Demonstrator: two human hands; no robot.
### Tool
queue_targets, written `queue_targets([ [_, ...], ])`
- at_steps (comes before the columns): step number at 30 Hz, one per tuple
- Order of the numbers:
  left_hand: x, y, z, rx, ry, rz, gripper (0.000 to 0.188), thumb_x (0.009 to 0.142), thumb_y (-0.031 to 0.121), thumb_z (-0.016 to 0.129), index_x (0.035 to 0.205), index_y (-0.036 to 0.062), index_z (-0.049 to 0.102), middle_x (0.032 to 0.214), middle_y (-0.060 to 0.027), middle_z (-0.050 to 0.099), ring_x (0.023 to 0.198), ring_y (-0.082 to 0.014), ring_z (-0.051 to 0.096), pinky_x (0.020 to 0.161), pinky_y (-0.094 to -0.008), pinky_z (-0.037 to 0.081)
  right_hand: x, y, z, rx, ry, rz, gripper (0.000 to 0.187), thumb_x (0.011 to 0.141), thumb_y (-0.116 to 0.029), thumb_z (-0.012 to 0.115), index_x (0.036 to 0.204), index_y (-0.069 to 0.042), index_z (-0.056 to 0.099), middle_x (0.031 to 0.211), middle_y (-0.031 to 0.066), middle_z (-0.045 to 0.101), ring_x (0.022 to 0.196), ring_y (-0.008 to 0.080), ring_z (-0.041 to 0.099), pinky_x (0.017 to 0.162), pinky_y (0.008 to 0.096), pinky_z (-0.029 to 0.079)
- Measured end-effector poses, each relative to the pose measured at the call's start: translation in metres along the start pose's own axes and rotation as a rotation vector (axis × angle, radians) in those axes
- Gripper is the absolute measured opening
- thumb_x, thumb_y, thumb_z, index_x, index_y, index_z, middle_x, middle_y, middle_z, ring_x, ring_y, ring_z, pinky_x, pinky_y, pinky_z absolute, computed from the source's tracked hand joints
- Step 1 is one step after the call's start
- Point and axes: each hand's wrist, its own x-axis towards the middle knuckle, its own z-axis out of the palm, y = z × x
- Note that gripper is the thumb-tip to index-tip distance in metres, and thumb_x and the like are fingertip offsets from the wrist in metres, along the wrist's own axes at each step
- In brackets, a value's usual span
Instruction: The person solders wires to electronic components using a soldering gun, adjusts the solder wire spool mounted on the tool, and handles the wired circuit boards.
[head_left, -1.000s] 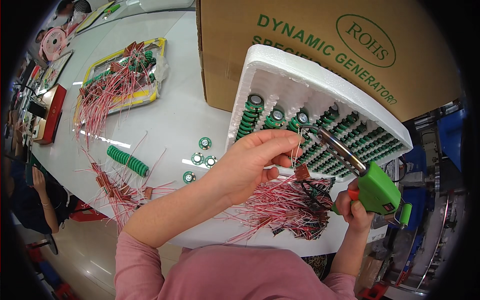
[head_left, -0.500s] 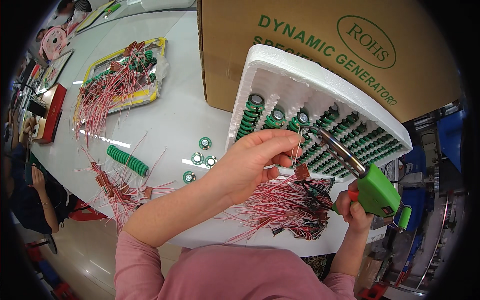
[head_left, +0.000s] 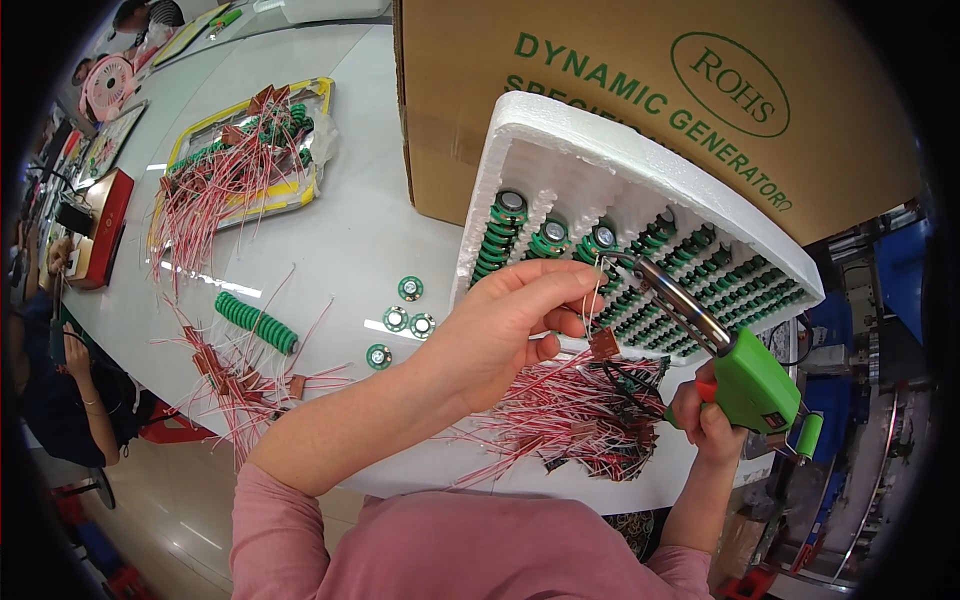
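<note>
My left hand (head_left: 505,325) pinches thin wire leads with a small brown connector (head_left: 603,343) hanging below the fingers. My right hand (head_left: 705,415) grips a green soldering gun (head_left: 752,382); its metal tip (head_left: 608,259) reaches up to the wire at my left fingertips. Just behind stands a tilted white foam tray (head_left: 540,130) filled with rows of round green parts. A heap of red and white wires with brown connectors (head_left: 575,415) lies under both hands.
A big cardboard box (head_left: 600,80) stands behind the foam tray. Three loose green discs (head_left: 405,318) and a green stack (head_left: 255,322) lie on the white table. A yellow-rimmed tray (head_left: 245,165) holds more wires. Another wire pile (head_left: 235,375) lies at the left edge. Other people sit far left.
</note>
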Motion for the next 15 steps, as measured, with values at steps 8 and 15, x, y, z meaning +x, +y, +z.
queue_targets([
  [8,-0.0005,0.0003,-0.0008,-0.012,-0.003,0.001,0.016,0.083,0.022,0.058,0.093,0.0104,0.058,0.079,0.0031,0.058,0.062,-0.0016,0.050,0.053,-0.0170,0.038,-0.0029,0.0012,-0.0025,0.053,0.037,0.043,0.049,0.076,-0.031,0.063,0.108,0.002,0.047,0.052,0.0038,0.047,0.039,0.0083,0.037,0.037,0.0210,0.029],
  [15,-0.0007,0.0012,-0.0007,-0.004,0.007,-0.009,0.016,0.083,0.022,0.058,0.093,0.0105,0.058,0.079,0.0034,0.058,0.063,-0.0015,0.051,0.053,-0.0168,0.038,-0.0010,0.0015,-0.0023,0.086,0.009,-0.007,0.048,0.079,-0.032,0.062,0.110,0.001,0.046,0.050,0.0021,0.045,0.037,0.0079,0.036,0.037,0.0209,0.029],
])
